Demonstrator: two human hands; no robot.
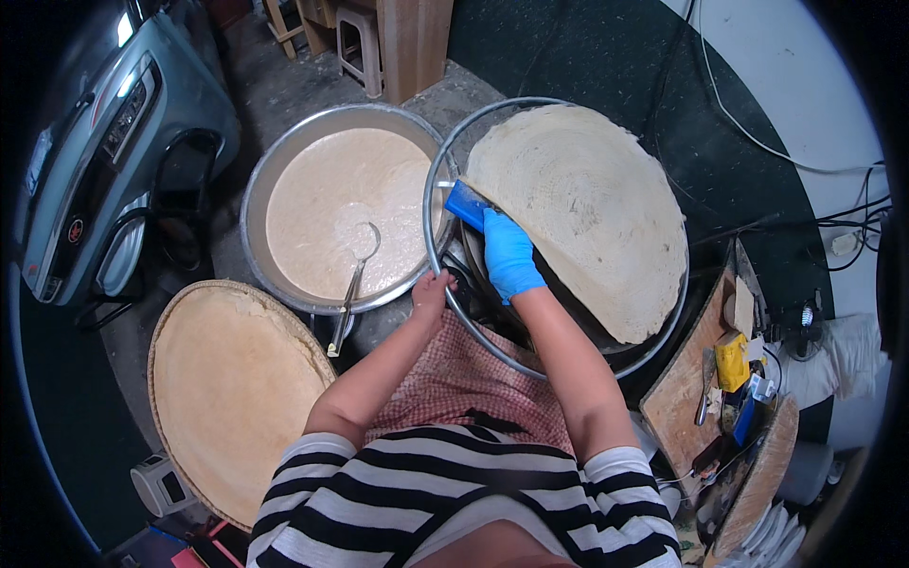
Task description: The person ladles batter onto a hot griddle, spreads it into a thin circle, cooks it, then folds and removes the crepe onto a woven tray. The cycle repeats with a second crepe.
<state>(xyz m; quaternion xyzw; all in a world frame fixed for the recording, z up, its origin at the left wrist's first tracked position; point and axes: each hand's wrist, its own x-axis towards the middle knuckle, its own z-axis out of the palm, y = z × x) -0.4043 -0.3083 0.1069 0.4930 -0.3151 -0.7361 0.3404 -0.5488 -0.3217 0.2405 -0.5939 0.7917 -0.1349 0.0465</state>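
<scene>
My right hand (509, 254), in a blue glove, is closed around a blue flat-ended tool, apparently a scraper (467, 205), at the left edge of a large thin pancake (587, 208). The pancake lies on a dark round griddle (568, 301); its lower left edge has come away and shows the dark surface. A grey metal ring (431, 204) surrounds the griddle. My bare left hand (432, 295) grips the ring's near left side, its fingertips partly hidden. Beside it stands a wide metal basin (256, 213) of pale batter (322, 199), with a ladle (352, 292) resting across its near rim.
A round woven tray (161, 379) with stacked pancakes (237, 379) sits at lower left. Behind it is a parked scooter (133, 151). On the right, a wooden board (677, 407) carries a yellow packet (731, 361) and small tools. A plastic stool (360, 47) stands at the back.
</scene>
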